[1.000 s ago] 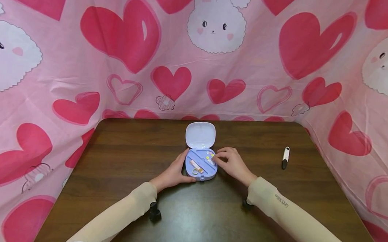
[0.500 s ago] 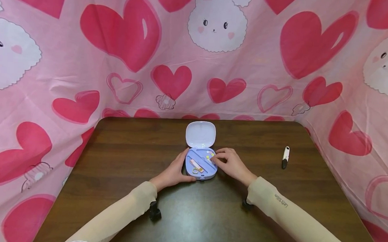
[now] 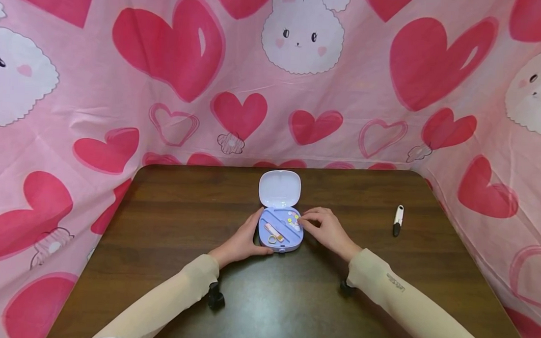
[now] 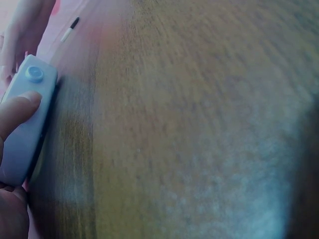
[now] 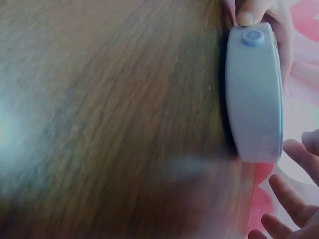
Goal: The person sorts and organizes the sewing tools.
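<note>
A lavender hinged pill case [image 3: 281, 248] lies on the table, its white lid [image 3: 279, 189] raised. My left hand [image 3: 243, 243] grips its left side, with the thumb [image 4: 31, 99] on the front wall near the button latch [image 4: 34, 73]. Inside the case are a pale pink and gold stick [image 3: 274, 232], a gold ring [image 3: 272, 239] and several small yellow and white pieces [image 3: 291, 220]. At the case's right rim is my right hand [image 3: 324, 228], thumb and index tips close together, other fingers spread. I cannot tell whether a small piece is between those tips.
A white and black pen-shaped tool [image 3: 398, 220] lies on the right part of the brown wooden table [image 3: 181, 200]. A pink cloth [image 3: 320, 90] with hearts and rabbits hangs around the back and sides.
My right hand dipped slightly left over the small pieces, then moved back right to the rim, uncovering white pieces at the compartment's lower end. The left hand and case stayed put.
</note>
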Available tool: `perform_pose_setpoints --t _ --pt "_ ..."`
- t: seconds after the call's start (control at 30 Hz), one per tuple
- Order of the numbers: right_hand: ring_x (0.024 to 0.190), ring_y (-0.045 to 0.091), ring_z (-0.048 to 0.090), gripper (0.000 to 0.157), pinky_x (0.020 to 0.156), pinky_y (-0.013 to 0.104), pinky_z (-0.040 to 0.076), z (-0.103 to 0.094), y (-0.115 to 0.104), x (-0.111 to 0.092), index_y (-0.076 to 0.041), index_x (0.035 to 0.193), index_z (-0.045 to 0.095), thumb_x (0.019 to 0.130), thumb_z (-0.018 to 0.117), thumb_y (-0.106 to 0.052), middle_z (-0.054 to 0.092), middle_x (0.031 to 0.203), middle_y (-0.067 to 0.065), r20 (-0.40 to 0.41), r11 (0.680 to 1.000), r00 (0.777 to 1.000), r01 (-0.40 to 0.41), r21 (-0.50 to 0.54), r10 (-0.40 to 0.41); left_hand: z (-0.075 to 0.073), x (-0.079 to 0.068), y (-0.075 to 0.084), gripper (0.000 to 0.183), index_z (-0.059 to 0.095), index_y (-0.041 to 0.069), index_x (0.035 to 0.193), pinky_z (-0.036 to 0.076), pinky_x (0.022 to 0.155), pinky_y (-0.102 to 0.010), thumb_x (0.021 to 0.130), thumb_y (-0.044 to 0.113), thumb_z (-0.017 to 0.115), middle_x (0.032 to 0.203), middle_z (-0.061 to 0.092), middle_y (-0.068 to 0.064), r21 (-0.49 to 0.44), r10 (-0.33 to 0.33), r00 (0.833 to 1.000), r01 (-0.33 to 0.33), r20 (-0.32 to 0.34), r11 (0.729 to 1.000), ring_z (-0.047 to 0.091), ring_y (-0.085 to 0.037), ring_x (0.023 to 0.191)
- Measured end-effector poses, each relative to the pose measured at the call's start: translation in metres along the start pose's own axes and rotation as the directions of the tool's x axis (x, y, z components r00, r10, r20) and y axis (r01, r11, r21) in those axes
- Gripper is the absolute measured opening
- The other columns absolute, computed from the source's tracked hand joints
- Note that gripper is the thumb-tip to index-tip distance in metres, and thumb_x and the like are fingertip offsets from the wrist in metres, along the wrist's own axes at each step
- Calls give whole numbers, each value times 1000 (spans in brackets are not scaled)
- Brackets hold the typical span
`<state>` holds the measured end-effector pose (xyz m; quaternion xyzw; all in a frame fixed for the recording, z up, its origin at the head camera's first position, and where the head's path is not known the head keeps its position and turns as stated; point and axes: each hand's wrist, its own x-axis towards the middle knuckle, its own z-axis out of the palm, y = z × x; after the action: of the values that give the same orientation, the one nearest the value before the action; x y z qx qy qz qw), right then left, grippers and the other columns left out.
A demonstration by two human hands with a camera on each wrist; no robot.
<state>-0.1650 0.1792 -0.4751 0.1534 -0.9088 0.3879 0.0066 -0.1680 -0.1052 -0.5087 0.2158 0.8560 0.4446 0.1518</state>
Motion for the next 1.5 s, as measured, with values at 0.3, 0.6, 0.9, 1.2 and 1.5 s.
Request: perform_pose_setpoints --t 0.3,0.6,0.9,1.2,1.5 --pt "117 32 58 20 106 58 42 -15 16 -13 -13 114 81 98 75 -23 75 112 4 -28 1000 1000 -5 -25 5 1 1 -1 123 10 11 168 27 124 -51 79 29 94 169 22 -15 -7 8 1000 -8 -3 1000 28 -31 153" --pt "120 35 57 27 107 60 40 -31 35 -25 -11 121 78 98 74 -24 76 117 7 -49 999 998 -37 -13 37 1 2 -1 122 10 9 167 26 124 -51 79 28 94 170 22 -16 -2 27 1000 -27 -10 1000 26 -31 155" --pt "123 39 56 27 109 62 38 -47 51 -39 -8 122 77 100 72 -22 75 120 12 -84 996 993 -83 -38 79 1 1 -1 122 10 10 167 26 124 -51 80 28 93 170 22 -15 0 10 1000 -10 -1 1000 26 -31 155" --pt "124 45 53 27 107 64 36 -60 68 -53 -5 122 77 100 72 -21 73 121 19 -142 990 984 -119 -75 108 0 1 0 122 9 10 168 25 125 -50 80 28 93 170 21 -14 -8 9 1000 -9 4 1000 25 -30 155" --pt "115 48 54 35 98 65 31 -76 78 -68 2 122 75 98 74 -25 74 114 26 -372 948 911 -260 -184 178 0 1 1 122 10 9 167 25 125 -50 80 26 93 170 22 -15 -3 8 1000 -8 -4 1000 26 -31 155"
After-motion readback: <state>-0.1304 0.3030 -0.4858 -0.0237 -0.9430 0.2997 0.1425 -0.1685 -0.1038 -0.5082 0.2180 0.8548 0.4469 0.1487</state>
